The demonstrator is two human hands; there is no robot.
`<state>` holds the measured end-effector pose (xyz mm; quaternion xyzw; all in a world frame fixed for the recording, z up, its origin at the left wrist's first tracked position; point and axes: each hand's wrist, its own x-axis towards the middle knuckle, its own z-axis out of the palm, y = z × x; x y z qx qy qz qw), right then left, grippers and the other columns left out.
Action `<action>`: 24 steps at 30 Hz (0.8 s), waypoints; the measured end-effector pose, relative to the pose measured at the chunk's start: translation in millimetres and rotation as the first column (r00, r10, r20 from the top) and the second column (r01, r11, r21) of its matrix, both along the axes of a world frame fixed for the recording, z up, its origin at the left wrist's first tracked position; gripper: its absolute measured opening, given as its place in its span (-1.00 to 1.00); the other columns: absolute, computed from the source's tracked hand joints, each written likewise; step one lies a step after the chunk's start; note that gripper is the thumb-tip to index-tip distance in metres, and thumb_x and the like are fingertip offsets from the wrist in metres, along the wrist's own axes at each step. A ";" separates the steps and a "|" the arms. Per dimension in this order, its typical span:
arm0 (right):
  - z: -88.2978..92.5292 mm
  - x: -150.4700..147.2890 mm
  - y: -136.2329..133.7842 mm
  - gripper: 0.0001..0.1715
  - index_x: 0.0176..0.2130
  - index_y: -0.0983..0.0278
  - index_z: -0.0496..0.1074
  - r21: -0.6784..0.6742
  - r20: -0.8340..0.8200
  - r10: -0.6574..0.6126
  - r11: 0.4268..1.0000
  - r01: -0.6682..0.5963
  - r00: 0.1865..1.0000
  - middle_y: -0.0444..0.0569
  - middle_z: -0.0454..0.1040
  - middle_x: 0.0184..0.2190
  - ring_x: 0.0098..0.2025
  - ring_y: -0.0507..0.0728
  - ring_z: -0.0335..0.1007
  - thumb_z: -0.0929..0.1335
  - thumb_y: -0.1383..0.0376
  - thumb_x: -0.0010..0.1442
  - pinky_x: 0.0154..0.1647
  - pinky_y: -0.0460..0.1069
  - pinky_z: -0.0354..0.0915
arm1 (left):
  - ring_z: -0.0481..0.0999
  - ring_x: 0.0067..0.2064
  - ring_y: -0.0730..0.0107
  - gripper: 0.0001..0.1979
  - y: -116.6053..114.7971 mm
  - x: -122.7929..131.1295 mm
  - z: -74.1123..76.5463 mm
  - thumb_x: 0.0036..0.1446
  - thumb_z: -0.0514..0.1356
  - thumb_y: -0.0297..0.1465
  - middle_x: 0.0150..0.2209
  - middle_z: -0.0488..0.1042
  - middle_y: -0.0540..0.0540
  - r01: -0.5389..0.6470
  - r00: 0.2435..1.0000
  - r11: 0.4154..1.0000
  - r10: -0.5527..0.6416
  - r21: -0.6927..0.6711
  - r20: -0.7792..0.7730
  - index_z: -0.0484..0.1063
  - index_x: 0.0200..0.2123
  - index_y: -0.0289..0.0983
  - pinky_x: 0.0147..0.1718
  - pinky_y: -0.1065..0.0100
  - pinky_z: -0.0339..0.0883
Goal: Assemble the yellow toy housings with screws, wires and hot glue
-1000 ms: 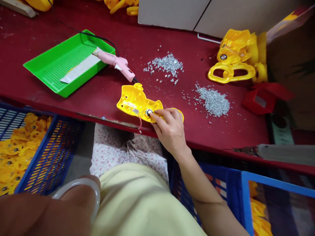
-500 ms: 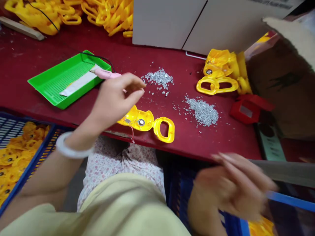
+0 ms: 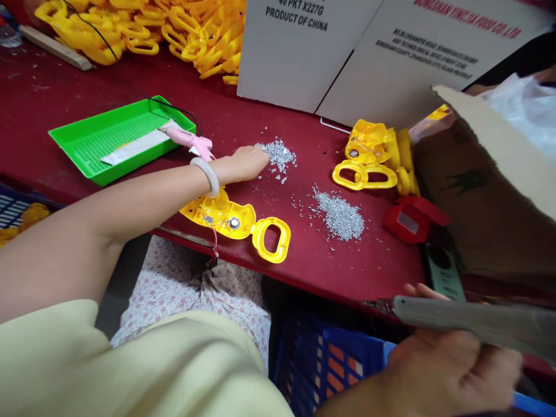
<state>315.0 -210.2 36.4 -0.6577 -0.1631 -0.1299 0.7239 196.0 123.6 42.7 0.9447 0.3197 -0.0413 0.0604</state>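
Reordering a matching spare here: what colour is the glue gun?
The hot glue gun is pink; head view.

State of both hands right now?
Left hand: fingers curled at the silver pile; cannot tell if it's gripping any.
Right hand: closed, holding a grey electric screwdriver.

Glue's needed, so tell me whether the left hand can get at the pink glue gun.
Likely yes: the left hand lies at the silver pieces, close to the pink glue gun, and nothing stands between them on the red bench.
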 end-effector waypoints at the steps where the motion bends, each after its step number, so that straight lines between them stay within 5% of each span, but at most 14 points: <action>1: -4.0 0.2 -1.4 -0.73 -0.39 0.14 0.44 0.012 0.066 -0.017 1.000 0.016 0.998 -0.10 0.44 -0.50 -0.46 0.26 0.45 0.43 0.12 -0.17 -0.32 0.35 0.42 | 0.52 -0.09 0.07 -0.66 -0.3 -3.0 3.7 0.10 0.10 -0.61 -0.14 0.54 -0.37 -0.012 1.000 1.000 0.012 0.008 0.020 0.51 -0.07 -0.45 -0.17 0.21 0.31; 5: -5.8 -7.9 -0.1 -0.49 -0.14 0.26 0.45 -0.019 0.128 0.190 0.982 -0.190 0.973 -0.15 0.46 -0.55 -0.55 0.14 0.38 0.43 0.26 -0.18 -0.47 0.14 0.38 | 0.52 -0.22 0.22 -0.74 -20.4 -35.6 30.3 0.10 0.12 -0.57 -0.26 0.57 -0.25 -0.023 0.942 1.000 0.025 -0.009 0.335 0.55 -0.18 -0.40 -0.20 0.27 0.29; 9: 12.9 -28.7 14.9 -0.60 -0.21 0.33 0.47 0.003 0.027 0.388 0.922 -0.388 0.921 -0.15 0.42 -0.59 -0.54 0.09 0.34 0.37 0.32 -0.15 -0.50 0.06 0.36 | 0.46 -0.39 0.49 -0.86 -84.8 -99.3 42.9 0.11 0.17 -0.53 -0.40 0.57 -0.08 0.166 0.737 0.929 0.106 -0.332 0.667 0.55 -0.34 -0.38 -0.31 0.45 0.26; 11: 22.8 -42.7 27.1 -0.69 -0.32 0.29 0.46 -0.002 -0.002 0.446 0.895 -0.446 0.895 -0.19 0.38 -0.65 -0.60 0.07 0.29 0.36 0.37 -0.20 -0.59 0.02 0.31 | 0.48 -0.36 0.50 -0.89 -123.5 -128.0 31.2 0.11 0.21 -0.46 -0.40 0.58 -0.04 0.242 0.657 0.792 0.291 -0.560 0.695 0.56 -0.35 -0.33 -0.33 0.48 0.28; 14: 35.5 -68.8 46.6 -0.73 -0.39 0.25 0.42 0.060 0.032 0.533 0.843 -0.534 0.845 -0.26 0.28 -0.73 -0.73 0.03 0.13 0.33 0.40 -0.22 -0.75 -0.06 0.14 | 0.46 -0.42 0.51 -0.88 -170.0 -153.0 -0.8 0.06 0.26 -0.39 -0.41 0.59 -0.06 0.284 0.538 0.408 0.681 -0.867 0.497 0.56 -0.36 -0.32 -0.41 0.47 0.28; 17: 45.5 -98.2 60.3 -0.76 -0.37 0.19 0.40 0.177 0.099 0.572 0.795 -0.580 0.814 -0.32 0.23 -0.74 -0.78 -0.01 -0.05 0.33 0.36 -0.17 -0.82 -0.09 -0.02 | 0.39 -0.51 0.55 -0.81 -197.8 -160.7 -31.4 -0.04 0.34 -0.32 -0.44 0.58 -0.09 0.350 0.403 0.077 0.887 -0.934 0.224 0.55 -0.38 -0.34 -0.48 0.47 0.24; 20: 50.3 -122.5 64.9 -0.80 -0.31 0.15 0.44 0.209 0.110 0.667 0.709 -0.674 0.737 -0.32 0.19 -0.71 -0.76 -0.01 -0.13 0.41 0.26 -0.05 -0.84 -0.07 -0.07 | 0.36 -0.52 0.59 -0.70 -211.4 -161.8 -52.1 -0.18 0.44 -0.26 -0.49 0.55 -0.06 0.439 0.302 -0.118 0.953 -0.891 0.023 0.54 -0.42 -0.35 -0.48 0.49 0.21; 24: 51.5 -144.4 63.5 -0.81 -0.26 0.15 0.48 0.161 0.100 0.767 0.616 -0.772 0.633 -0.27 0.17 -0.68 -0.73 0.01 -0.03 0.44 0.21 0.04 -0.81 -0.02 0.01 | 0.36 -0.51 0.61 -0.64 -216.5 -163.4 -65.3 -0.24 0.49 -0.24 -0.49 0.53 -0.05 0.500 0.296 -0.244 0.950 -0.831 -0.101 0.55 -0.42 -0.35 -0.47 0.49 0.19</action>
